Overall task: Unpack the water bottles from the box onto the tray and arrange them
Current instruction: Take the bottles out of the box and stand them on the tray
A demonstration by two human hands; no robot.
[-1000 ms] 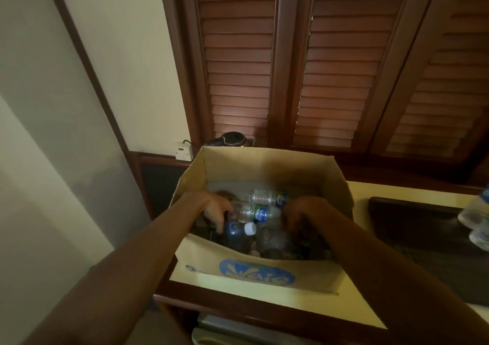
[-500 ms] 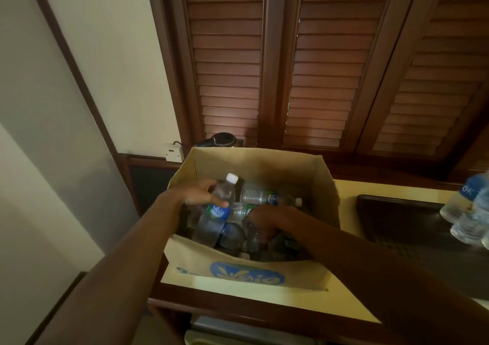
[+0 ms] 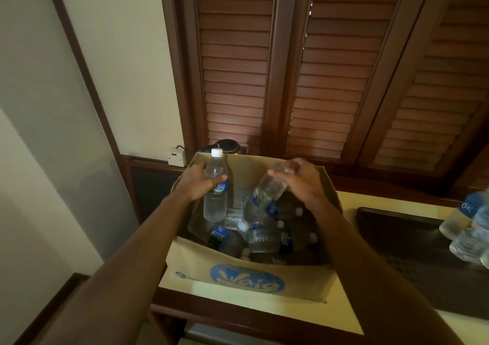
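Note:
An open cardboard box [image 3: 248, 282] with a blue logo stands on the cream counter and holds several clear water bottles [image 3: 272, 238] lying loose. My left hand [image 3: 198, 183] grips an upright white-capped bottle [image 3: 215, 204] above the box's left side. My right hand [image 3: 301, 183] holds a second bottle [image 3: 267, 188] near its top, tilted with its base down toward the box. A dark tray [image 3: 391, 223] lies to the right of the box, with bottles [image 3: 465, 228] standing at its far right edge.
Brown louvered shutters [image 3: 330, 66] rise behind the counter. A black kettle [image 3: 227, 146] and a white wall socket [image 3: 176, 156] sit just behind the box's left corner. The counter's dark wooden edge [image 3: 211, 313] runs in front.
Both hands have risen out of the box, each with a bottle. The left bottle went from leaning to upright; the right hand, earlier down among the bottles, now lifts one.

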